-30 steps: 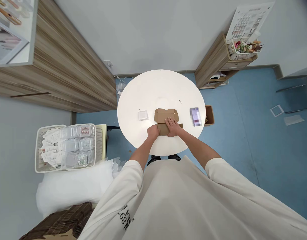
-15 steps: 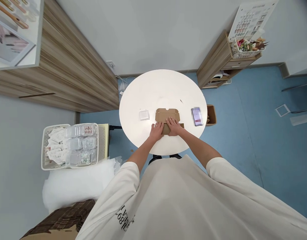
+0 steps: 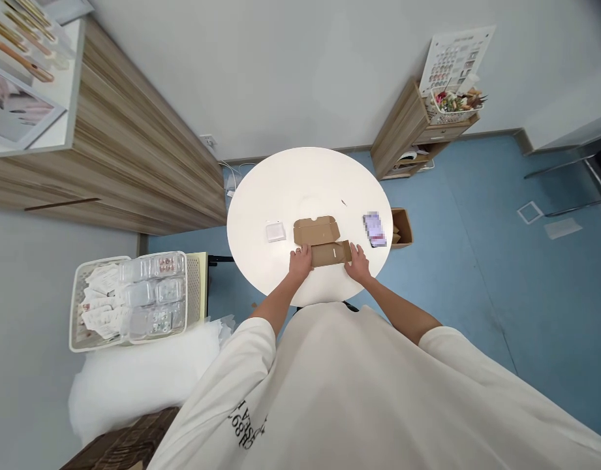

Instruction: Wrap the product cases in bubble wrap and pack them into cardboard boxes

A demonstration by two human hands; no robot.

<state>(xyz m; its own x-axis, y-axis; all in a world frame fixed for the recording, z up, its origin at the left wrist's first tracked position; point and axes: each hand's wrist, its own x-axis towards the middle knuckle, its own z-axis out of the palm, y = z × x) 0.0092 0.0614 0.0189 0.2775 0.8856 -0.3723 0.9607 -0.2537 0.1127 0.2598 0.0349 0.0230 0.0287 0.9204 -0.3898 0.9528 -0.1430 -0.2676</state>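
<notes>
A brown cardboard box (image 3: 328, 254), partly folded, lies on the white table in front of me. Its lid panel (image 3: 316, 231) with side flaps spreads flat toward the far side. My left hand (image 3: 301, 262) grips the near section at its left end, fingers curled on the edge. At the opposite end, my right hand (image 3: 357, 264) holds the side flap between thumb and fingers. Left of the box sits a small clear, flat case (image 3: 275, 232). A phone-like thing with a blurred purple face (image 3: 374, 228) lies to the right.
The oval white table (image 3: 265, 189) stands near the wall. A small dark object (image 3: 344, 202) lies beyond the box. An open carton (image 3: 402, 228) is on the floor at right. White baskets (image 3: 188, 294) with clear packs stand at left, beside white wrapping (image 3: 148, 372).
My hands have moved apart from the middle of the box to the two ends of its near section. The near section's panel now shows between them. The whole view has shifted slightly.
</notes>
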